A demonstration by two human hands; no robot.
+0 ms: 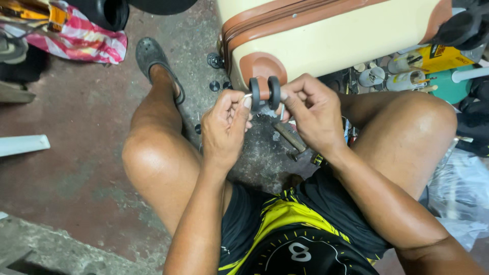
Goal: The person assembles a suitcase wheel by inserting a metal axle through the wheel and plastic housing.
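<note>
Black rubber twin wheels (264, 93), a pair of small discs on one shared hub, sit at the corner of the cream hard-shell suitcase with tan trim (326, 38), and both hands close on them. The left hand (224, 127) pinches narrowly on a thin silvery metal pin (248, 95) at the outer face of the left disc, thumb and forefinger tight around its end. The right hand (313, 112) presses its fingertips against the outer face of the right disc, steadying the pair from the other side. Done well, this calls for keeping the pin in line with the hub's bore while the right hand holds the discs square, so nothing binds. On the stained concrete floor (81, 153) between the knees lies a hammer with a wooden handle (290, 136). Small dark round parts (215, 85) lie near the suitcase corner, and a dark sandal (153, 58) is on the left foot.
</note>
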